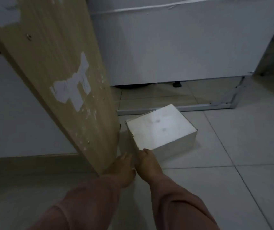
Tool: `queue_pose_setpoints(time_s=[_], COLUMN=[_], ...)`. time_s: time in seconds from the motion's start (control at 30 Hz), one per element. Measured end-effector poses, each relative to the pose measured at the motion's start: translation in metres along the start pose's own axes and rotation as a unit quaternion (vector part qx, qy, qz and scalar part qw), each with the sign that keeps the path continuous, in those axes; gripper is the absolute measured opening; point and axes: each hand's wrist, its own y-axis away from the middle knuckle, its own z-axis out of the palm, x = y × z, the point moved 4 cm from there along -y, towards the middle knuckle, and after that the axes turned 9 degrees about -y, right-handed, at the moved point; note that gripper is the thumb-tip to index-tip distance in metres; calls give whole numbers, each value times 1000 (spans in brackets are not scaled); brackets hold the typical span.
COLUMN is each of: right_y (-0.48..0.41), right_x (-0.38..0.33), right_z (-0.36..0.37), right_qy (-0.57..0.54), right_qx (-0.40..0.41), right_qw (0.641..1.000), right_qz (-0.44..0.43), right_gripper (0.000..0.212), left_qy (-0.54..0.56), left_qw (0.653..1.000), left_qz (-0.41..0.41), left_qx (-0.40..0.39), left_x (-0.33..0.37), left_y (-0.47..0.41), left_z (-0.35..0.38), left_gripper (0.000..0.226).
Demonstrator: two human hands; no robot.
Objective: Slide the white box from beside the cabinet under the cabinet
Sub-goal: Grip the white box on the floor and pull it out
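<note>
The white box (161, 128) lies flat on the tiled floor, turned at an angle, just right of a tall wooden panel (58, 72). Its far corner points toward the gap under the white cabinet (174, 47). My right hand (147, 163) rests on the box's near corner, fingertips on the top edge. My left hand (122, 168) sits beside it, against the box's left side, in the narrow space between box and panel. Both arms wear pinkish sleeves. How firmly either hand grips is hard to see in the dim light.
A metal frame rail (204, 107) runs along the floor under the cabinet, with a dark caster (177, 84) behind it. The wooden panel carries torn white sticker patches. Light floor tiles (232, 146) spread to the right of the box.
</note>
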Motion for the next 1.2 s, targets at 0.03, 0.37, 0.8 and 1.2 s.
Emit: queue_pose_setpoints(time_s=[0.03, 0.37, 0.8, 1.2], right_y=[-6, -14, 22, 46], right_x=[1, 6, 43, 51], right_z=[-2, 4, -36, -41], right_qy=[6, 69, 198, 320], right_qx=[7, -82, -31, -19], right_qw=[1000, 994, 980, 947], right_qz=[-1, 35, -18, -19], right_gripper=[45, 61, 44, 54], left_qy=[7, 14, -59, -128], left_qw=[1000, 999, 998, 991], left_qz=[8, -12, 0, 1], left_qx=[-1, -27, -36, -49], left_x=[0, -4, 21, 12], left_y=[0, -3, -5, -5], left_z=[2, 4, 0, 14], left_gripper=[66, 64, 70, 73])
